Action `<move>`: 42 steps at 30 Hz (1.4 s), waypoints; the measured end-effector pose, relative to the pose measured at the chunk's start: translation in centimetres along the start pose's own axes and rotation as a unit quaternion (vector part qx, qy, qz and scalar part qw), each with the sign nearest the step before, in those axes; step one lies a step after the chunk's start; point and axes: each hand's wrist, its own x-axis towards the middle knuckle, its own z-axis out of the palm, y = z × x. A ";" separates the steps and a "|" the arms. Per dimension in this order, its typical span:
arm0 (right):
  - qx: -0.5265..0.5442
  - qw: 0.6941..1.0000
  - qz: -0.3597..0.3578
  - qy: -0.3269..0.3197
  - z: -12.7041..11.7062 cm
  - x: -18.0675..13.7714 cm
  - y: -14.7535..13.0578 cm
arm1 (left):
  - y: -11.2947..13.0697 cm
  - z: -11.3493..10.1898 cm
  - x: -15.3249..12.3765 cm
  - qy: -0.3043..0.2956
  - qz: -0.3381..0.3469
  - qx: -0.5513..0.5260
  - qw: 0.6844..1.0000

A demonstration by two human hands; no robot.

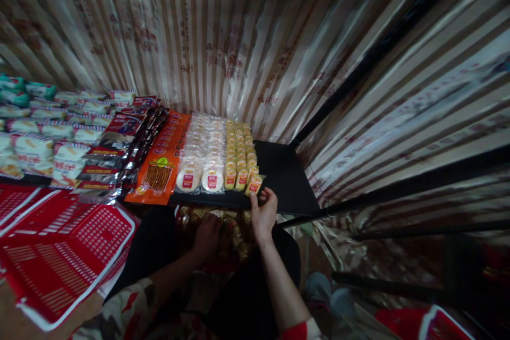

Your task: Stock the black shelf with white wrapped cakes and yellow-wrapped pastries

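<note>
My right hand reaches up to the front edge of a black shelf. Its thumb and fingers pinch the frontmost small yellow snack pack at the right end of the yellow rows. My left hand is lower, below the shelf edge, resting in shadow on a pile of clear-wrapped yellowish snack packs; its fingers curl down onto them and I cannot see a grip. Rows of round white cakes lie left of the yellow packs.
Orange packets and dark foil packets fill the shelf further left, then white and green packs. Red plastic baskets stand at lower left. Striped foil sheeting backs the shelf; black frame bars run right.
</note>
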 end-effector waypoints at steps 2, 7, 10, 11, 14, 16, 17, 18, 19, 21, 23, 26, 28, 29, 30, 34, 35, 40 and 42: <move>-0.001 1.000 -0.003 -0.023 0.3 0.5 0.3 | 0.0 0.6 0.0 -0.001 0.010 -0.007 1.000; 0.050 0.996 -0.039 -0.057 0.8 1.7 0.7 | -0.1 1.8 0.0 -0.001 0.028 -0.020 0.999; 0.049 0.995 -0.062 -0.057 0.7 2.3 0.6 | -0.2 1.9 0.0 -0.009 0.025 -0.014 1.000; 0.051 0.995 -0.066 -0.058 0.7 2.5 0.6 | -0.3 2.0 0.0 -0.013 0.020 -0.008 1.000; 0.059 0.994 -0.068 -0.057 0.8 2.6 0.6 | -0.6 2.1 -0.1 -0.020 0.002 0.005 1.000; 0.057 0.995 -0.065 -0.049 0.9 2.5 0.7 | -1.0 2.2 -0.2 -0.025 0.002 0.005 1.000; 0.052 0.995 -0.065 -0.047 1.0 2.5 0.8 | -1.2 2.2 -0.3 -0.028 0.003 0.005 1.000; 0.045 0.996 -0.067 -0.046 1.0 2.5 0.8 | -1.3 2.2 -0.4 -0.030 0.004 0.004 1.000; 0.039 0.996 -0.068 -0.047 1.1 2.4 0.9 | -1.4 2.1 -0.4 -0.029 0.003 0.003 1.000; 0.032 0.996 -0.067 -0.047 1.2 2.4 1.0 | -1.6 1.9 -0.5 -0.025 -0.004 0.003 1.000; 0.032 0.996 -0.068 -0.044 1.1 2.4 1.0 | -1.6 1.5 -0.7 -0.024 -0.016 0.004 1.000; 0.041 0.996 -0.072 -0.017 0.7 1.9 0.8 | -1.6 0.7 -0.8 -0.034 -0.041 0.027 0.998; 0.059 0.996 -0.062 0.013 0.2 0.9 0.5 | -1.8 0.2 -0.7 -0.041 -0.080 0.060 0.994; 0.074 0.996 -0.050 0.026 0.0 0.2 0.3 | -2.0 -0.1 -0.7 -0.044 -0.104 0.079 0.990; 0.090 0.995 -0.036 0.033 -0.2 -0.7 0.2 | -2.3 -0.3 -0.6 -0.045 -0.123 0.099 0.986; 0.115 0.992 -0.001 -0.056 0.0 -5.1 0.5 | -3.9 -0.8 0.2 -0.036 -0.132 0.180 0.974; 0.103 0.990 -0.008 -0.093 0.4 -6.2 0.8 | -4.4 -0.8 0.4 -0.036 -0.127 0.198 0.971; 0.048 0.959 -0.015 -0.278 2.7 -9.9 2.1 | -6.6 -0.3 1.3 -0.085 -0.087 0.235 0.964; 0.035 0.949 -0.014 -0.312 3.3 -10.6 2.4 | -7.0 -0.2 1.4 -0.096 -0.079 0.238 0.963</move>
